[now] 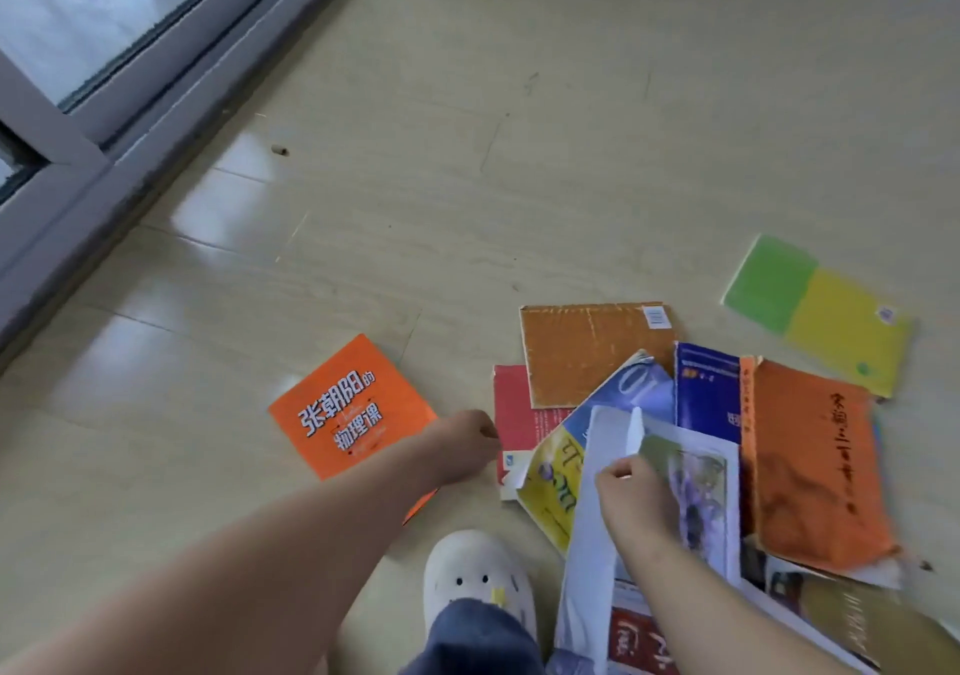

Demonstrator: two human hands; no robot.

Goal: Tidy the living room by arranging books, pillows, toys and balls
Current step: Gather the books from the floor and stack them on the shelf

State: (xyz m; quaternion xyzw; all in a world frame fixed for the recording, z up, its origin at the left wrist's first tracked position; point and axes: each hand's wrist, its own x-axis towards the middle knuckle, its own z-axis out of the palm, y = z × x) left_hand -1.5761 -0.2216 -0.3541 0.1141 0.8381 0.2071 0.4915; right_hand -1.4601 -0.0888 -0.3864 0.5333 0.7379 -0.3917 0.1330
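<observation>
Books, loose pile, on pale floor [571, 128], near right:
- red book [519, 425], lowest, left edge of pile
- worn brown book [587, 352], far side, overlapping the red book
- blue-and-yellow book [550, 487], tilted, over the red book
- dark blue book [709, 393], partly under its neighbours
- worn orange book [815, 461], right side
- white book [696, 487], on top, cover raised

Apart from pile: orange book [353, 409], left, flat; green-and-yellow book [815, 310], far right, flat

Left hand [465, 440]: fingers curled at the red book's left edge; grip cannot be told
Right hand [634, 492]: pinching the white book's lifted cover

White shoe [478, 575], near centre; sliding door frame [78, 154], far left
</observation>
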